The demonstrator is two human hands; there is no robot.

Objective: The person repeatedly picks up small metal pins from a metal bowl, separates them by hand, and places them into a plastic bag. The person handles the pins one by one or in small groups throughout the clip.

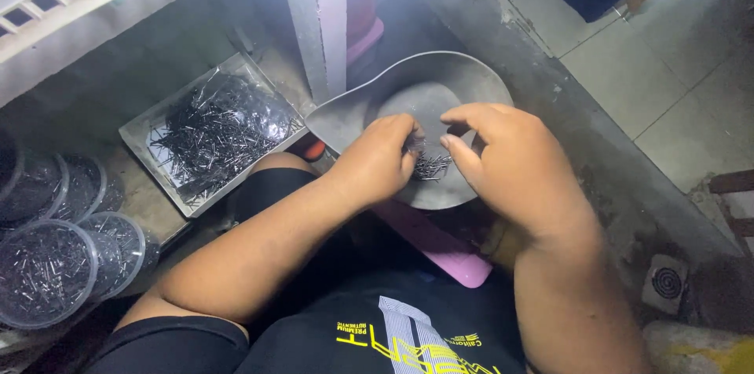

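Grey concrete ledge (550,99) runs diagonally across the upper right of the frame; tiled floor (667,60) beyond it.

Metal scoop pan (440,79) — grey, rounded, with a tapering lip toward the left — sits at frame centre, over the person's lap, a pink stool (440,252) showing below it.

Left of centre: shallow rectangular tray (141,138) heaped with thin dark pins. Lower left corner: several round clear plastic tubs (47,268), also filled with pins.

Left hand (377,162) and right hand (510,162) both over the pan, facing each other. Between them lies a small bundle of pins (430,166) on the pan floor, just below centre.

Key relation — the bundle lies directly between the two sets of fingertips, touching or nearly touching the left ones; pins appear to run roughly up-down in the frame, slightly splayed. Left fingers (407,138) are curled narrow, pinched around the bundle's upper end. Right fingers (459,154) are half-open, thumb extended toward the pins, just beside them. Left hand is the nearer.
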